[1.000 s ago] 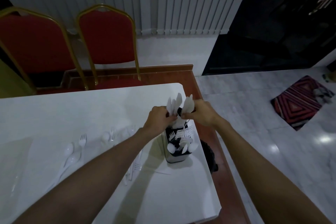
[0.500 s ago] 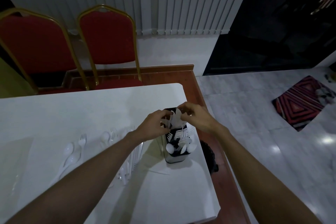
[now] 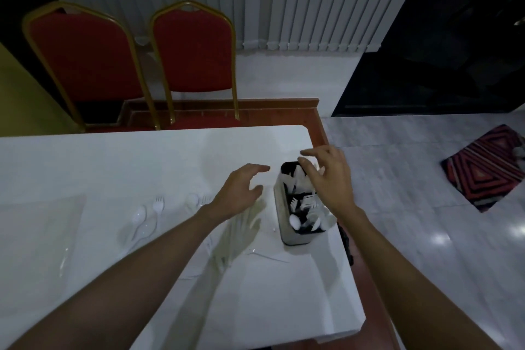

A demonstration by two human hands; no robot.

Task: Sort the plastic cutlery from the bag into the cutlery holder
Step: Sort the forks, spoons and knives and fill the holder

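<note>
A dark, upright cutlery holder (image 3: 279, 207) stands near the right edge of the white table (image 3: 113, 156), with white plastic cutlery (image 3: 306, 216) sticking out of its compartments. My left hand (image 3: 240, 192) hovers just left of the holder, fingers spread and holding nothing. My right hand (image 3: 329, 176) is above the holder's far end, fingers apart, empty. Loose white spoons and forks (image 3: 145, 219) lie on the table to the left, and more pieces (image 3: 241, 233) lie under my left forearm. A clear plastic bag (image 3: 34, 236) lies flat at the table's left.
Two red chairs with gold frames (image 3: 193, 65) stand behind the table. The table's right edge runs close beside the holder, above a red-brown floor strip. A striped rug (image 3: 483, 167) lies on the tiled floor at right.
Both hands held a bunch of cutlery upright above the holder, lowered it in, then let go. They have since drawn apart, fingers spread.
</note>
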